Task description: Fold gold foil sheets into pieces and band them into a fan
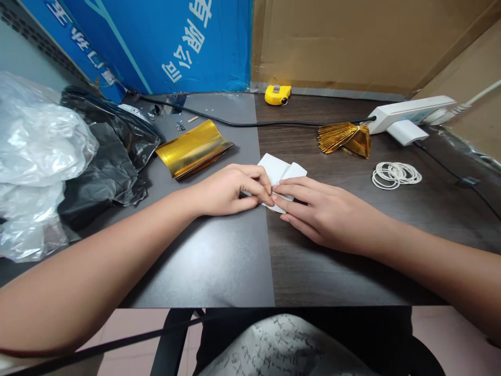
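Note:
A small piece of folded white paper (274,166) lies on the desk, across the seam between its grey and dark wood-grain halves. My left hand (237,189) comes in from the left with bent fingers, and its fingertips pinch the paper's near side. From the right, my right hand (319,209) presses longer, slightly parted fingers onto the same paper, close against the left fingertips. A raised flap shows at the paper's upper right. The fingers hide its lower middle, and I cannot see how the layers lie there.
Gold foil sheets (195,149) lie up left, and a tied, pleated gold foil bundle (340,138) up right. White rubber bands (397,175), a power strip (410,112), a yellow tape measure (277,95) and a black cable (235,124) surround the work. Plastic bags (43,141) crowd the left.

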The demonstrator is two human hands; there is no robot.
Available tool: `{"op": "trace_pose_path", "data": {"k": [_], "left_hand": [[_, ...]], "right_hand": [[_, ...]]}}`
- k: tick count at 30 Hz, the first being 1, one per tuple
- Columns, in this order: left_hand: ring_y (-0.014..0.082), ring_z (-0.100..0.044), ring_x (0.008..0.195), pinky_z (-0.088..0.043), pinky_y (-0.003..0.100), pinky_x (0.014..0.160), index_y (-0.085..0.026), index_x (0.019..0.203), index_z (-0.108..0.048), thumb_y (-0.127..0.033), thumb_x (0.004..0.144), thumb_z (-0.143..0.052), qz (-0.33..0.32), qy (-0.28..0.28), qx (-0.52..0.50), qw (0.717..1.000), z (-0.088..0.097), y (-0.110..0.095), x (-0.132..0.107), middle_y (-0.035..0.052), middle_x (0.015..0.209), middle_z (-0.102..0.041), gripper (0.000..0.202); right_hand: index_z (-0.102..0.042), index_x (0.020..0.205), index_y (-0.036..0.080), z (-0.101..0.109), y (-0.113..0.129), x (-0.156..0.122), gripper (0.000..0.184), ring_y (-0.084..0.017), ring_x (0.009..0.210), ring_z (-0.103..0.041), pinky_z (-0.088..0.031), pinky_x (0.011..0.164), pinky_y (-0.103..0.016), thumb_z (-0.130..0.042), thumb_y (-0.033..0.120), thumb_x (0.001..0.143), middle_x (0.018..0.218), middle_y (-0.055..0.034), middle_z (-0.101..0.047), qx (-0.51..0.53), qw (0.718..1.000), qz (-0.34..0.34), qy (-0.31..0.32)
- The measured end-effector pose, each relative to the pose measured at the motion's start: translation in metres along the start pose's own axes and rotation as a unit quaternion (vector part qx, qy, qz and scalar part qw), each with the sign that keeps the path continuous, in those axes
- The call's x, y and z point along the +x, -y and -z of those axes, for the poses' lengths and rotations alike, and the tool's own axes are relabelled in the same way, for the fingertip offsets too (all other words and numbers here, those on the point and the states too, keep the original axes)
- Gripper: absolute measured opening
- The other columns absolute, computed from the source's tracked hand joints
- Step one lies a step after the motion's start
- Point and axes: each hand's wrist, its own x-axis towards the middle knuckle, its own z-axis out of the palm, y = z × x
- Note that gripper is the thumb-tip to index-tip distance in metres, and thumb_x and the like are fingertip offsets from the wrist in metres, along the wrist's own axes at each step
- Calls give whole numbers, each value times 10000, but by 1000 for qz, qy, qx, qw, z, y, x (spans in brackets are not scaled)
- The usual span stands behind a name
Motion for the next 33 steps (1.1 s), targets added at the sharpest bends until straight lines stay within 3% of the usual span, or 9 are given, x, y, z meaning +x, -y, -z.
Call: {"op": "trace_pose_path", "data": {"k": [8,23,33], "left_hand": [[143,-674,931,-510,261,862,-183,1000,-786,-38,867,-564,0,6,6,1000,0,-1,-1,75,1044,-696,296],[143,-679,919,-518,257,844,-164,976,-765,-59,876,-559,6,1,16,1000,0,-5,-1,77,1030,-703,252],[179,-638,991,-518,301,890,-162,948,-761,-69,910,-559,-25,28,94,995,-1,-13,0,82,1058,-717,226]], "right_hand": [[-717,1154,52,0,4,-1,338,-319,1162,-635,-579,999,-447,-504,267,1006,1194,-175,-700,13,1000,-13,0],[-743,1108,83,-5,2,-2,303,-294,1112,-634,-575,981,-456,-492,218,1004,1176,-170,-690,78,996,-48,-10],[-704,1176,62,-7,-3,-3,337,-299,1166,-592,-570,1009,-469,-516,278,998,1216,-170,-689,113,991,-64,-12]]}}
